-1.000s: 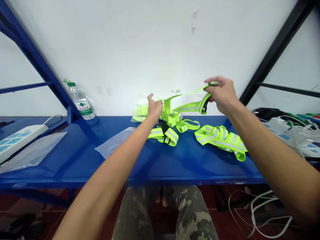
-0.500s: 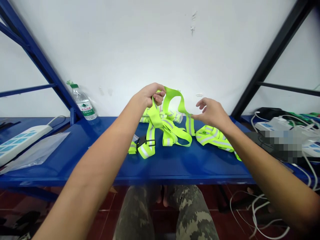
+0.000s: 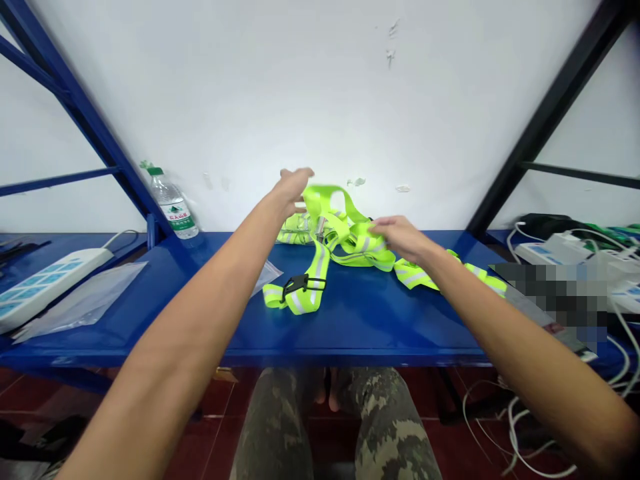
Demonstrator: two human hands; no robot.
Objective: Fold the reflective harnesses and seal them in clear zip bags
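A tangle of neon yellow-green reflective straps point(image 3: 364, 248) with silver stripes lies on the blue tabletop, one loop standing up at its back. My left hand point(image 3: 294, 190), slightly blurred, is at the left of that raised loop with its fingers apart. At the tangle's right side, my right hand point(image 3: 400, 235) has its fingers closed on a strap. A black plastic buckle point(image 3: 296, 285) sits on a strap end in front. Right of the tangle is a second bundle of straps point(image 3: 415, 273), partly hidden by my right forearm. Behind my left hand lies a wrapped bundle point(image 3: 293, 230).
A water bottle point(image 3: 175, 210) leans by the wall at the left. A power strip point(image 3: 55, 283) and a clear plastic bag point(image 3: 87, 303) lie at the left. At the right are white chargers and cables point(image 3: 570, 250). Blue and black frame posts point(image 3: 535, 120) flank the desk.
My left hand has let go of the strap loop and opened, moving slightly left. My right hand has moved left and lower onto the tangle. The raised loop has sunk and the straps are bunched closer.
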